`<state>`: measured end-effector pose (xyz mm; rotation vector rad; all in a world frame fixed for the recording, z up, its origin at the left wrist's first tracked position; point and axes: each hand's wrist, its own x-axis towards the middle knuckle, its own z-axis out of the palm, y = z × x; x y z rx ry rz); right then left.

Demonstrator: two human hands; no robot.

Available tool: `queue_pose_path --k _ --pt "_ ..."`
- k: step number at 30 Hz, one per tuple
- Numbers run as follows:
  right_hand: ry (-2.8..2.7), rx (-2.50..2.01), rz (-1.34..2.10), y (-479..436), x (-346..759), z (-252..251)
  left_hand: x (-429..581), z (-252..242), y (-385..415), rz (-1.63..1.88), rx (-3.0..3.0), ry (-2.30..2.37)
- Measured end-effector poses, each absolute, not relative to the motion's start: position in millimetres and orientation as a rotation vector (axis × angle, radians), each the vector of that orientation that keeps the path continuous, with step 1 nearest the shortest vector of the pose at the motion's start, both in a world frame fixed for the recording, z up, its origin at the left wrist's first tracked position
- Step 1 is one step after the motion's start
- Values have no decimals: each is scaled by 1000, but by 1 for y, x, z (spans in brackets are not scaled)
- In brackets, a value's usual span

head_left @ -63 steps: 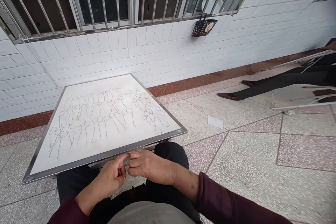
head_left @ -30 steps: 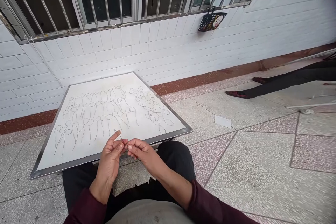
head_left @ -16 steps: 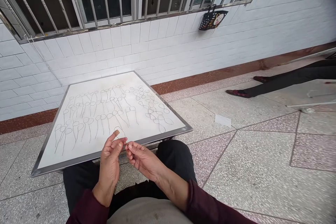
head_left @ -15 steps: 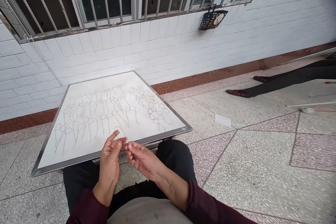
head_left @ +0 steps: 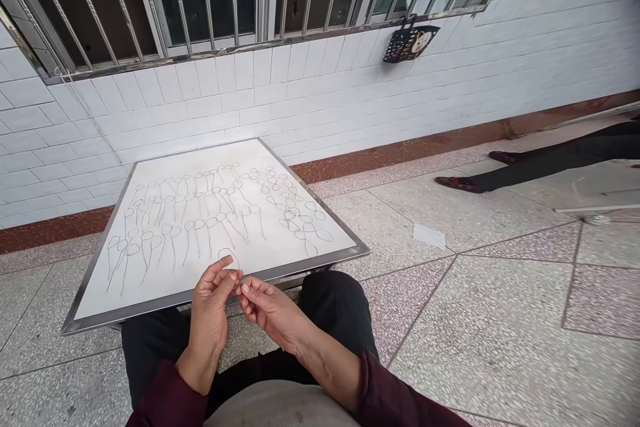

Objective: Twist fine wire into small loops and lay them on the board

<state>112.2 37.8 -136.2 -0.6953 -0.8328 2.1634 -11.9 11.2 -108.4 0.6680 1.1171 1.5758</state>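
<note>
A thin dark wire (head_left: 228, 250) bent into a loop stands up between my hands, over the near edge of the white board. My left hand (head_left: 213, 300) pinches it between thumb and fingers, with a tan wrap on one fingertip. My right hand (head_left: 267, 307) is closed on the same wire just to the right, its fingertips nearly touching the left ones. On the white board (head_left: 175, 290) lie several looped wires with long tails (head_left: 199, 223) in rows, and several loops (head_left: 320, 235) are bunched on the right side.
The metal-edged board rests over my knees, near a white tiled wall (head_left: 200, 110) with a barred window. A patterned bag (head_left: 407, 43) hangs from the bars. On the speckled floor lies a white paper (head_left: 429, 235). Another person's legs (head_left: 550, 160) stretch in from the right.
The loop between my fingers has become smaller and sits lower, and my fingertips are closer together. The whole view has shifted slightly.
</note>
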Motion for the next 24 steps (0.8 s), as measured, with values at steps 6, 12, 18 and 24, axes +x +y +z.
queue_pose_path --k 6,12,18,24 --pt "-914 -729 2102 36 111 -138 -13 -111 12 1549 691 1127" --pt "-1311 -828 1795 41 117 -137 -13 -110 11 1507 787 1182" --pt "-1397 -883 1461 52 123 -131 -9 -116 9 1436 900 1182" --pt "-1346 -895 1456 54 123 -136 -5 -119 8 1355 947 1182"
